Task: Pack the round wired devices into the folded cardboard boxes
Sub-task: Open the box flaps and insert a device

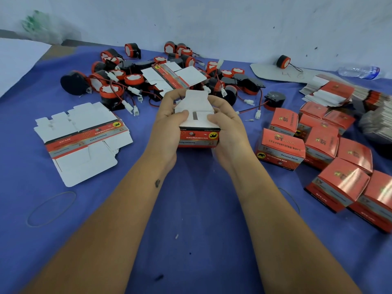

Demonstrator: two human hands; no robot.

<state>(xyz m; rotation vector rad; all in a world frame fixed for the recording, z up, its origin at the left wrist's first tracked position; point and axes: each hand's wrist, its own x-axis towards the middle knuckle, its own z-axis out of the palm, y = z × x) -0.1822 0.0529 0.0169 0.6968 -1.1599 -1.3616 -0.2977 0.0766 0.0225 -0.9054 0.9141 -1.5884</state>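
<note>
A red and white cardboard box [199,137] is held above the blue cloth at the centre, its white flaps folded over the top. My left hand [169,122] grips its left side, thumb pressing a flap. My right hand [228,124] grips its right side, thumb on the flaps as well. Whatever is inside the box is hidden. Behind the box lies a heap of round black and red wired devices [131,79] with white connectors. One flat unfolded box [82,139] lies to the left, another [176,78] rests on the heap.
Several closed red boxes [318,149] crowd the right side. A stack of flat box blanks [343,94] sits at the far right, beside a plastic bottle [360,71]. A lone device [283,61] sits on a grey sheet. Rubber bands [51,209] lie near left.
</note>
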